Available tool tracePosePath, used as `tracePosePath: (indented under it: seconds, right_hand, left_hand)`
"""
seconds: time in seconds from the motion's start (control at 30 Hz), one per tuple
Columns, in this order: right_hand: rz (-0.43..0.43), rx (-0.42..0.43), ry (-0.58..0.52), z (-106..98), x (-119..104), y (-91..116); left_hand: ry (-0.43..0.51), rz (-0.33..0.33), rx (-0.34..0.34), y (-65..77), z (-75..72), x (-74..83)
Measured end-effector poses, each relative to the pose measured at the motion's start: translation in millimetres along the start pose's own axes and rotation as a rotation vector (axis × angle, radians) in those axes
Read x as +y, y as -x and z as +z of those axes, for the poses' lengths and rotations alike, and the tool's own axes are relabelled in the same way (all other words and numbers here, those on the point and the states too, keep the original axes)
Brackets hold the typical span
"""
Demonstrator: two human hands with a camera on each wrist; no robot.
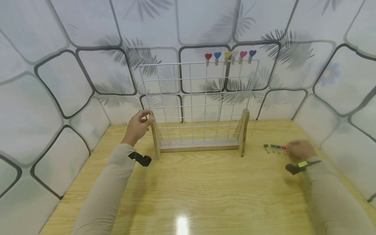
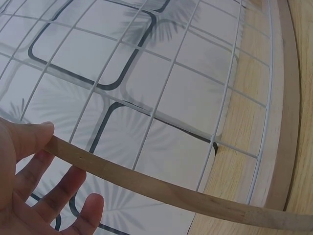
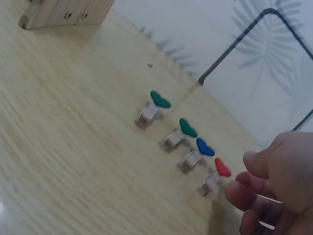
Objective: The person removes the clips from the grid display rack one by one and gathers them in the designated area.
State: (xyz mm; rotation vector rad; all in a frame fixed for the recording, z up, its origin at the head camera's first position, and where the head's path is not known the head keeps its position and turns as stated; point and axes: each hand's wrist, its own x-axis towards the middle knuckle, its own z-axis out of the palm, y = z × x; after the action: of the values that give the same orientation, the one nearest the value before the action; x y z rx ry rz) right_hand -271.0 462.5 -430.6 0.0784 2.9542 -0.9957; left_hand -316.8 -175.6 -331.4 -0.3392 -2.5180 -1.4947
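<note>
Clips (image 3: 188, 128): four lie loose in a row on the surface (image 1: 188, 182), at about 4 o'clock from the middle of the rack (image 1: 191, 93) in the head view; two are green, one blue, one red, all heart-topped.
Hung row (image 1: 227, 54): six more sit along the rack's top, towards 1 o'clock: red, blue, yellow, a pale one, pink and dark blue.
Crowding risk: the loose row is tight, so a finger coming in wide at the red clip (image 3: 222, 167) could knock it against the blue clip (image 3: 205, 147).
Slip risk: a small clip may twist away if caught by its heart rather than its wooden body.
Rack risk: a hard pull at the left post (image 1: 155, 137) could skew the rack and jar the hung row.
Left hand (image 1: 137, 128): at about 8 o'clock from the rack's middle, its grip pinching the top of the left post, thumb against fingers, the outer fingers spread.
Right hand (image 1: 302, 149): just beside the red clip, at its 3 o'clock; the grip looks released, fingers loosely bent, thumb slightly parted, nothing seen between; contact with the clip is hard to judge.
</note>
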Motion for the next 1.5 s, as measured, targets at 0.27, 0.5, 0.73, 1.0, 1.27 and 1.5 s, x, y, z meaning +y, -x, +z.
tracePosePath:
  seconds: [0.27,0.5,0.73,1.0,1.27,1.5]
  right_hand:
    - [-0.027,0.017,-0.257,-20.9,-37.0,-7.7]
    - [-0.071,-0.003,-0.43,-44.6,-89.3,-10.5]
    - [-0.136,0.001,-0.51,-65.6,-139.9,-9.9]
    - [-0.231,0.006,-0.43,-79.0,-192.0,-9.8]
    - [-0.284,-0.028,-0.458,-85.0,-239.9,-9.1]
    - [-0.347,-0.055,-0.533,-82.5,-282.2,-0.3]
  left_hand:
    - [-0.002,0.001,0.001,-0.9,-0.5,-2.0]
    - [0.009,-0.006,-0.005,-1.9,0.9,-2.8]
    - [0.006,-0.004,-0.004,-1.3,2.4,0.1]
    - [0.001,-0.002,-0.002,-1.4,-0.1,0.7]
    - [0.031,-0.006,-0.002,-2.3,-0.1,-0.5]
    - [0.037,-0.014,-0.004,0.4,-0.2,1.1]
